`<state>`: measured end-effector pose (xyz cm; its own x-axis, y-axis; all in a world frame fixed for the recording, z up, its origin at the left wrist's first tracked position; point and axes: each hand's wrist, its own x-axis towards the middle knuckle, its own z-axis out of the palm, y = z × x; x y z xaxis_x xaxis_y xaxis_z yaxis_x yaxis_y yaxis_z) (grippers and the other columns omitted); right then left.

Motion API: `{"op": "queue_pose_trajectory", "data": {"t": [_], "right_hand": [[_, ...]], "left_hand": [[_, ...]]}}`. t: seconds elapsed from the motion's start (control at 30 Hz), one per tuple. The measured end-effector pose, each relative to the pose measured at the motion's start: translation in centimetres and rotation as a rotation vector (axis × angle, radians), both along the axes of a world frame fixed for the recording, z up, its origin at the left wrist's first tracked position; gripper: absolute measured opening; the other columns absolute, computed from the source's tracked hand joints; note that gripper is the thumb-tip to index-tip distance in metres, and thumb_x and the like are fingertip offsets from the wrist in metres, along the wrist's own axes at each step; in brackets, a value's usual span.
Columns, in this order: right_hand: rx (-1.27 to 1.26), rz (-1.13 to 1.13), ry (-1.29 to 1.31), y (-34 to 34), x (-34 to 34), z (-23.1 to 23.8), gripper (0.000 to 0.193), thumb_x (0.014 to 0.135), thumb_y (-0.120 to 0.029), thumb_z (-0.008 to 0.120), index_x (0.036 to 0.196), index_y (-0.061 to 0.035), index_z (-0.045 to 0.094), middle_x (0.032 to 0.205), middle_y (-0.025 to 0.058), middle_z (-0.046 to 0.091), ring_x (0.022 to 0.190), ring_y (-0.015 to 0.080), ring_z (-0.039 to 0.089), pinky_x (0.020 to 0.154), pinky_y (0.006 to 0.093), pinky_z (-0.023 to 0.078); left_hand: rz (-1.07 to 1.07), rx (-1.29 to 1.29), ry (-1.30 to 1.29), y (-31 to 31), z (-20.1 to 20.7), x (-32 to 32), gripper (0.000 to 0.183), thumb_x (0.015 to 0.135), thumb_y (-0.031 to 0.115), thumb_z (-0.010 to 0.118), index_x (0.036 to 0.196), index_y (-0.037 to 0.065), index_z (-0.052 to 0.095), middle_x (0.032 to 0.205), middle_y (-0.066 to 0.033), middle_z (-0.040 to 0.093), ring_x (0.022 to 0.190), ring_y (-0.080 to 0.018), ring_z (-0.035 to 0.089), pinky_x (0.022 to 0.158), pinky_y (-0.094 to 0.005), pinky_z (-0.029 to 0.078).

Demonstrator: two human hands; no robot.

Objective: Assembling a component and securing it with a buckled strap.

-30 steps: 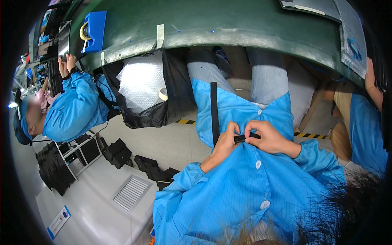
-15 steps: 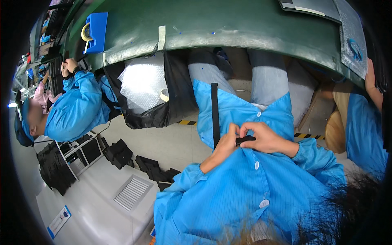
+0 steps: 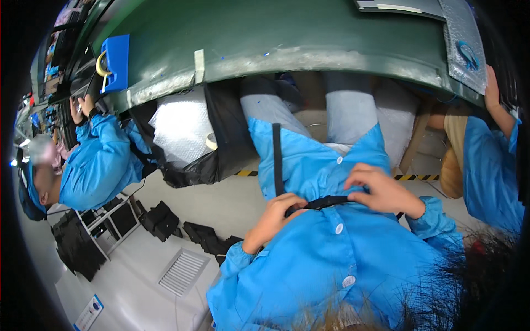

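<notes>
A black belt with a buckle (image 3: 327, 202) lies across the waist of my blue smock (image 3: 309, 254). My left hand (image 3: 277, 217) is closed at the belt's left part, its fingertips pinching the strap. Just right of the buckle is my right hand (image 3: 381, 191), fingers apart and slightly curled; its thumb tip rests close to the belt, and whether it touches cannot be made out. A loose black strap end (image 3: 277, 160) hangs down over the smock's front, above my left hand.
A green workbench (image 3: 276, 33) runs ahead, carrying a blue tape dispenser (image 3: 116, 63) and bubble wrap (image 3: 464, 49). Below its edge hangs a black bag (image 3: 226, 138) with bubble wrap (image 3: 182, 129). Co-workers in blue sit left (image 3: 99, 165) and right (image 3: 488, 165). Black items (image 3: 160, 220) lie behind left.
My hands have moved apart from the buckle: the left outward along the belt, the right off it with its fingers opening. The belt and buckle now show. The view has shifted slightly.
</notes>
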<state>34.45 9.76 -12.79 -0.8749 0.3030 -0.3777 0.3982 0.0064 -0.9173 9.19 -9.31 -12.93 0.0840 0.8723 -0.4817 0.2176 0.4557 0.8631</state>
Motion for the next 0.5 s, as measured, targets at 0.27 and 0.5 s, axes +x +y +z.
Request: {"op": "queue_pose_trajectory", "data": {"t": [0.27, 0.5], "right_hand": [[-0.048, 0.111, -0.362, 5.4, 11.4, -0.8, 0.018, 0.097, -0.017, 0.063, 0.096, -0.0011, 0.072, 0.083, 0.0093, 0.074, 0.075, 0.0192, 0.067, 0.067, 0.0352, 0.051], [-0.089, 0.204, -0.236, 3.6, 11.7, -3.3, 0.017, 0.094, -0.015, 0.063, 0.099, -0.0012, 0.072, 0.086, 0.0113, 0.074, 0.074, 0.0235, 0.069, 0.067, 0.036, 0.051]], "left_hand": [[0.286, -0.355, 0.494, -1.0, -2.3, -2.5, 0.023, 0.097, 0.019, 0.071, 0.104, -0.002, 0.067, 0.092, -0.0088, 0.072, 0.085, -0.0152, 0.067, 0.071, -0.0329, 0.051], [0.407, -0.249, 0.141, -0.5, -5.5, -2.5, 0.017, 0.097, 0.011, 0.071, 0.1, -0.005, 0.065, 0.084, -0.0062, 0.07, 0.074, -0.0096, 0.063, 0.064, -0.0263, 0.048]]}}
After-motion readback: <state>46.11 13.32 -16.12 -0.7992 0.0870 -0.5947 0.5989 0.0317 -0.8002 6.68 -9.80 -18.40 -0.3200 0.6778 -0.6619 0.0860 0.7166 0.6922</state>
